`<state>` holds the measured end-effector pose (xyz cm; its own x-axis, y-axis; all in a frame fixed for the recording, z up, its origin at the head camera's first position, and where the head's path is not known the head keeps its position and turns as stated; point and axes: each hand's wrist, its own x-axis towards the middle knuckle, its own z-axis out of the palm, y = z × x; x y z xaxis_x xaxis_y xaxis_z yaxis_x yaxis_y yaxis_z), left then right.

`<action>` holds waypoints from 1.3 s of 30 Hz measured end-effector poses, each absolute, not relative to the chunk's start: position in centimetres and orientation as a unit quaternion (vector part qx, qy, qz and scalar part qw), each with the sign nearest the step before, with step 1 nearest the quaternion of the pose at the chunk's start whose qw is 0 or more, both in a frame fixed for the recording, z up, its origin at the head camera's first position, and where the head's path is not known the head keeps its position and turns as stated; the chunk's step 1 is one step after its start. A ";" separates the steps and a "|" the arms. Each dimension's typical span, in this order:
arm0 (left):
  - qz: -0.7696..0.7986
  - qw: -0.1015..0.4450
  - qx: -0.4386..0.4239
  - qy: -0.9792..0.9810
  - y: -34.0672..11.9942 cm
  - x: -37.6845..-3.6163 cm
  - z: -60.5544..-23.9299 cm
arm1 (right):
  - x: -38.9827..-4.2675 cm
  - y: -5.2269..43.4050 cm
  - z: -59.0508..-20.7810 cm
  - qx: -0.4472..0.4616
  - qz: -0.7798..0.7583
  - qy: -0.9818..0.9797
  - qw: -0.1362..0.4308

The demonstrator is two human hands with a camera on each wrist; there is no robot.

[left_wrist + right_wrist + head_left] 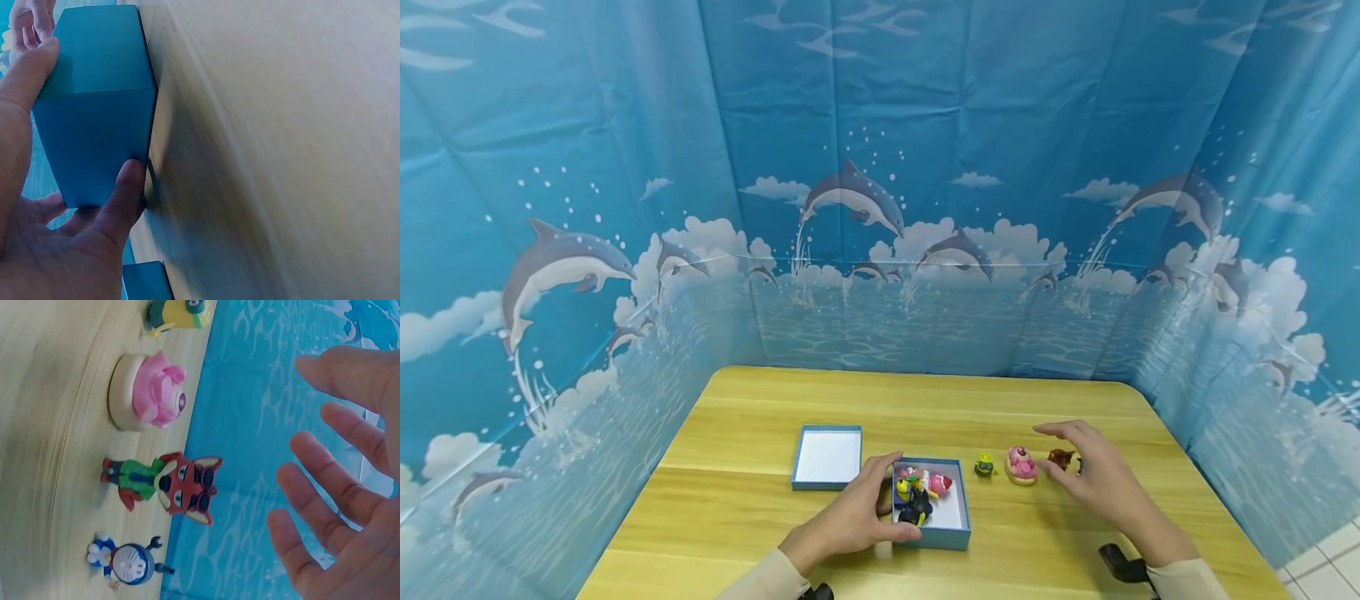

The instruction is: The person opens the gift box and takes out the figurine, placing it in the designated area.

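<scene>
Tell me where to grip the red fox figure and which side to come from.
Pinch the fox figure across its narrow green-shirted body, below the wide head, coming down from above with the open right hand. It stands upright, apart from the pink pig figure and the blue cat figure, leaving finger room either side.

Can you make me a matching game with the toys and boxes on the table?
Things:
1. pink pig toy
2. fox toy
3. blue box
4. box lid

Places or states:
A. lies open with nothing inside
B. held by the left hand
C. wears a green shirt
D. sits on a cream round base

Pairs: 1-D, 2-C, 3-B, 4-A
</scene>
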<state>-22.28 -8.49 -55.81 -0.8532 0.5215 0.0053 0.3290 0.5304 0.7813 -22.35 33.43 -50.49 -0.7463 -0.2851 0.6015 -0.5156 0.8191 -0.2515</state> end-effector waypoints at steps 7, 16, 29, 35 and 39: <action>0.428 0.118 0.251 0.860 -8.3 -22.4 -55.9 | -22.2 32.3 -50.1 0.239 0.226 -0.912 0.243; 0.450 0.124 0.252 0.848 -8.4 -22.5 -56.2 | -21.8 29.8 -49.3 0.253 0.226 -0.918 0.204; 0.440 0.118 0.253 0.853 -8.6 -22.4 -56.1 | -21.9 27.0 -48.9 0.304 0.208 -0.916 0.161; 0.453 0.124 0.254 0.845 -8.7 -22.4 -56.2 | -22.1 26.3 -48.7 0.337 0.213 -0.906 0.142; 0.464 0.130 0.255 0.839 -8.6 -22.4 -56.2 | -22.1 25.9 -48.7 0.353 0.197 -0.904 0.139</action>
